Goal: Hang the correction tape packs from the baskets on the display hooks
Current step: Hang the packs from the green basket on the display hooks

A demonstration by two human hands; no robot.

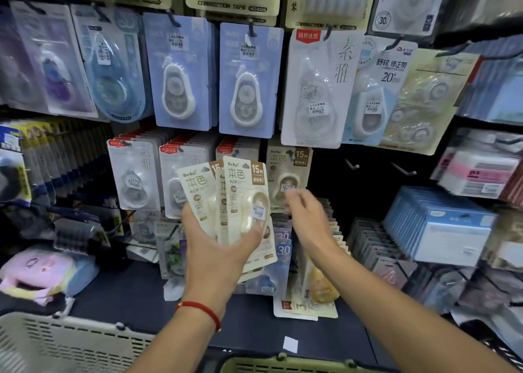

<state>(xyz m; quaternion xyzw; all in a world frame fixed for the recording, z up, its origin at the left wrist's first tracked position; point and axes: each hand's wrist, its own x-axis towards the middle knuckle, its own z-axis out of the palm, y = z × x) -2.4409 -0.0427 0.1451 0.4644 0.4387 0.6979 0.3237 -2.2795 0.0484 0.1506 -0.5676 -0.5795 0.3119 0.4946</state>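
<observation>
Shop display wall, dark backing, rows of carded correction tape hanging from hooks. Left hand (220, 248) grips a fanned handful of cream correction tape packs (240, 200), thumb across the front blister, held up before the lower row. Right hand (307, 217) just beside them, blurred, fingers loosely bent, holding nothing. Just above its fingertips a matching cream pack (287, 174) hangs on the wall. Farther right, two bare hooks (403, 170). Below the wrists, a pale basket (70, 341) left, a green basket rim (285, 365) at centre.

Bare forearms; red cord bracelet (202, 311) circles left wrist.
</observation>
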